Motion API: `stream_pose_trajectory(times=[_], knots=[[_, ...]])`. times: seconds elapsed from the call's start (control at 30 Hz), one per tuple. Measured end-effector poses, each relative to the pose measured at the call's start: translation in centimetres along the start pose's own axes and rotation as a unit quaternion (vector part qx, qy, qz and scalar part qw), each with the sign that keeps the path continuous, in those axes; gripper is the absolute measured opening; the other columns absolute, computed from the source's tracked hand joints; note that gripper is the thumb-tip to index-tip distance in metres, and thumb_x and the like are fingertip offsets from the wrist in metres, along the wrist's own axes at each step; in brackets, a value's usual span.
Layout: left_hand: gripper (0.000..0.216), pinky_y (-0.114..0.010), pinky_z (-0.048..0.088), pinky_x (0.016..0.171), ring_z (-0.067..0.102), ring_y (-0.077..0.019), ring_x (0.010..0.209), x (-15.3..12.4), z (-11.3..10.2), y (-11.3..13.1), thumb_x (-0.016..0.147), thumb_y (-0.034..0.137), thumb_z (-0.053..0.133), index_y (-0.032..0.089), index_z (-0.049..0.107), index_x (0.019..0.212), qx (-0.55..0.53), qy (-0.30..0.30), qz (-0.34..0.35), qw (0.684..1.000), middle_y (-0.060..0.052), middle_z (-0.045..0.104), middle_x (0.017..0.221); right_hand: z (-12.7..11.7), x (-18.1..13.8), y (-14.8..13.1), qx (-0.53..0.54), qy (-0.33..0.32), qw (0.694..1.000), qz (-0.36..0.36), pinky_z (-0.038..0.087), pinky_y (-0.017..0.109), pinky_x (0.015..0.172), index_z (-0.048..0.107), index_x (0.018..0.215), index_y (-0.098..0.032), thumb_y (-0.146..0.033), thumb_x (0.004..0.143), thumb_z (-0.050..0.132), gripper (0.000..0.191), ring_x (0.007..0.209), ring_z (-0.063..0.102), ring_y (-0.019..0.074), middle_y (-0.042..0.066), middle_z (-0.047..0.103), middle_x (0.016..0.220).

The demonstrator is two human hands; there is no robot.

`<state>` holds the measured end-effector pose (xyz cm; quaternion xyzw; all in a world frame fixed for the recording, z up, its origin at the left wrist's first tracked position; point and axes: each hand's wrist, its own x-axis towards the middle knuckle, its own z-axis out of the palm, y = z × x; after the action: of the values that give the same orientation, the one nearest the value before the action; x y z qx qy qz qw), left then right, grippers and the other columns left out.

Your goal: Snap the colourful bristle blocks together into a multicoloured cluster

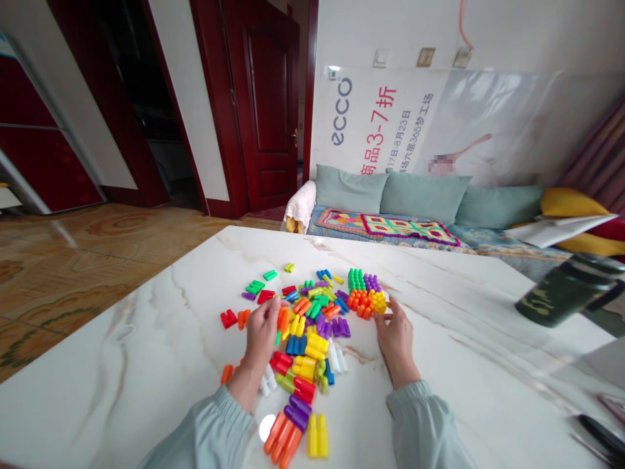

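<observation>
My left hand (263,329) is closed in a pinch around an orange plastic peg-shaped building block (283,320), held just above the loose pile. My right hand (396,335) has its thumb and fingers against the yellow block (377,301) at the right end of a group standing on end. Beside that one stand orange blocks (360,301), with green blocks (356,279) and purple blocks (372,283) behind. Between my hands lies a scattered pile with yellow blocks (316,346), blue blocks (295,345) and white blocks (336,356).
The blocks lie on a white marble-patterned table (185,339). A dark green mug (556,293) stands at the right, and a black-handled object (600,435) lies near the right front corner. Behind the table is a sofa with green cushions (424,197).
</observation>
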<state>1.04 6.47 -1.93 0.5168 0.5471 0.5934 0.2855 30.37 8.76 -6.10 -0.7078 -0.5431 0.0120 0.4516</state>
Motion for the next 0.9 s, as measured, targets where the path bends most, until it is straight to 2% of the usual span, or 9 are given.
stream_pose_trajectory(times=[0.3,0.53,0.67,0.73,0.8,0.9], knots=[[0.043,-0.025,0.05,0.071,0.065,-0.02,0.08,0.0,0.0,0.3,0.092,0.051,0.047,0.015,0.071,0.086,0.013,-0.001,-0.004,1.0,-0.006,0.073,0.081,0.1,0.1,-0.2,0.001,-0.004,1.0,0.001,0.051,0.034,0.075,0.056,0.128,-0.01,-0.027,0.075,0.047,0.056,0.073,0.066,0.0187,0.016,0.07,0.11],[0.042,-0.027,0.051,0.079,0.067,-0.0208,0.087,0.1,0.0,0.1,0.092,0.05,0.049,0.016,0.071,0.088,0.012,0.005,0.003,1.0,-0.007,0.074,0.086,-0.1,0.0,-0.5,-0.007,-0.015,1.0,0.002,0.05,0.034,0.075,0.054,0.127,-0.009,-0.026,0.076,0.047,0.054,0.074,0.065,0.0182,0.016,0.067,0.112],[0.038,-0.027,0.051,0.085,0.067,-0.0197,0.095,0.2,-0.1,0.1,0.092,0.049,0.049,0.018,0.07,0.095,-0.003,0.043,0.026,0.999,-0.007,0.074,0.098,-1.5,-0.7,-2.2,-0.031,0.059,0.998,0.002,0.048,0.032,0.067,0.054,0.125,-0.014,-0.027,0.082,0.045,0.047,0.071,0.062,0.0169,0.014,0.063,0.116],[0.034,-0.026,0.051,0.086,0.066,-0.0178,0.098,0.2,0.1,0.2,0.092,0.047,0.05,0.02,0.069,0.098,-0.032,0.057,0.027,0.998,-0.007,0.073,0.102,-2.1,-1.4,-3.5,-0.007,0.104,0.994,-0.037,0.046,0.03,0.064,0.055,0.124,-0.017,-0.029,0.085,0.045,0.042,0.073,0.061,0.0169,0.011,0.064,0.11],[0.032,-0.024,0.053,0.081,0.067,-0.0165,0.094,0.2,0.4,0.4,0.09,0.046,0.053,0.019,0.068,0.099,-0.082,0.062,0.006,0.995,-0.007,0.072,0.101,-2.4,-2.4,-4.8,0.059,0.105,0.988,-0.093,0.046,0.028,0.062,0.056,0.12,-0.018,-0.03,0.089,0.047,0.035,0.071,0.059,0.0156,0.009,0.066,0.104],[0.034,-0.024,0.054,0.075,0.066,-0.0161,0.088,0.0,1.2,0.9,0.086,0.047,0.059,0.017,0.065,0.102,-0.176,0.06,-0.038,0.982,-0.007,0.07,0.1,-2.2,-4.1,-6.7,0.167,0.012,0.971,-0.167,0.047,0.025,0.057,0.06,0.112,-0.019,-0.032,0.092,0.051,0.025,0.064,0.056,0.0132,0.006,0.067,0.096]])
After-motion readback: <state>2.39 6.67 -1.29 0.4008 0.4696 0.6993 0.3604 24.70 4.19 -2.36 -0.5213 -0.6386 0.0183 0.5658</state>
